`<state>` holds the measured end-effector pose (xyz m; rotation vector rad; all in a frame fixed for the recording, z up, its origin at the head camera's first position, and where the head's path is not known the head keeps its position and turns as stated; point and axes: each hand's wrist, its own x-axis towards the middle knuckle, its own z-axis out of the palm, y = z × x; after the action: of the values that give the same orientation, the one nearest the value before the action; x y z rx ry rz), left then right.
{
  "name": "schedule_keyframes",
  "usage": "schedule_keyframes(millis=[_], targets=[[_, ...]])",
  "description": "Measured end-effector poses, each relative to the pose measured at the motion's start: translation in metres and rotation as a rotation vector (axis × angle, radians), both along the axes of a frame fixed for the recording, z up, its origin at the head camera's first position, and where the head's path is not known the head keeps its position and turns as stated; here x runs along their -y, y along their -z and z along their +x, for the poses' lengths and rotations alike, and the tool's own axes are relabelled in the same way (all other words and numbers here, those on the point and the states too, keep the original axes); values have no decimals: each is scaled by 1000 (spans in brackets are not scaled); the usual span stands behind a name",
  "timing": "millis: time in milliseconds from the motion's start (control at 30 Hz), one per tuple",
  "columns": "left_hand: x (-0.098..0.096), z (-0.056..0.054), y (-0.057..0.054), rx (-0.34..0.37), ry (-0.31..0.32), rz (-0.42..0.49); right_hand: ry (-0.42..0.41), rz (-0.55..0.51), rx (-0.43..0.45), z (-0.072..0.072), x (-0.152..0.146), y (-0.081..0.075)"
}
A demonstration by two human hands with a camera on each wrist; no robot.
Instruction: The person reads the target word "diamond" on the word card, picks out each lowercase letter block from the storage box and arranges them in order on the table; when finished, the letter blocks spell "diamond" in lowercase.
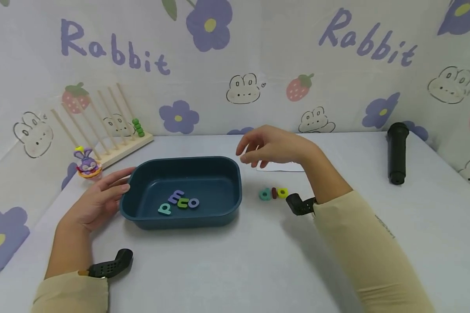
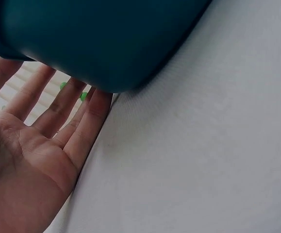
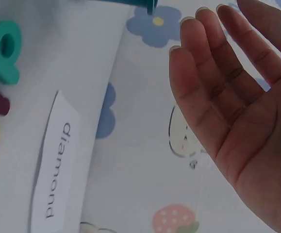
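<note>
A dark teal plastic basin (image 1: pixel 149 223) stands on the table, holding several small toy letters: a purple m (image 1: pixel 176 197), a green n (image 1: pixel 182 203), a purple ring-shaped letter (image 1: pixel 193 203) and a teal letter (image 1: pixel 164 209). My left hand (image 1: pixel 102 198) rests against the basin's left side; its fingers (image 2: pixel 53 104) reach out along the outer wall. Above the table, right of the basin, my right hand (image 1: pixel 272 145) hovers with loosely bent fingers and nothing in it. Below it lie a teal letter (image 1: pixel 264 194), a dark red bar-shaped letter (image 1: pixel 274 193) and a yellow letter (image 1: pixel 283 193).
A white card (image 3: pixel 57 170) printed "diamond" lies behind the three letters, partly hidden by my right hand in the head view. At the back left stand a wooden peg rack (image 1: pixel 121 152) with green beads and a purple rabbit figure (image 1: pixel 88 164). A black cylinder (image 1: pixel 397 152) lies far right.
</note>
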<state>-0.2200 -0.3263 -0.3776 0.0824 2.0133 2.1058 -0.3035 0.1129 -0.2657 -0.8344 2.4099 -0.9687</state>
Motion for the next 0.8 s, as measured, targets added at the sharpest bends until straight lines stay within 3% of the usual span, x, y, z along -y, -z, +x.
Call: schedule_keyframes(millis=[467, 800], targets=[[-1, 3, 2, 3, -23, 2, -142, 95, -10, -12, 77, -28], [0, 1, -1, -13, -4, -22, -185, 127, 35, -19, 118, -23]])
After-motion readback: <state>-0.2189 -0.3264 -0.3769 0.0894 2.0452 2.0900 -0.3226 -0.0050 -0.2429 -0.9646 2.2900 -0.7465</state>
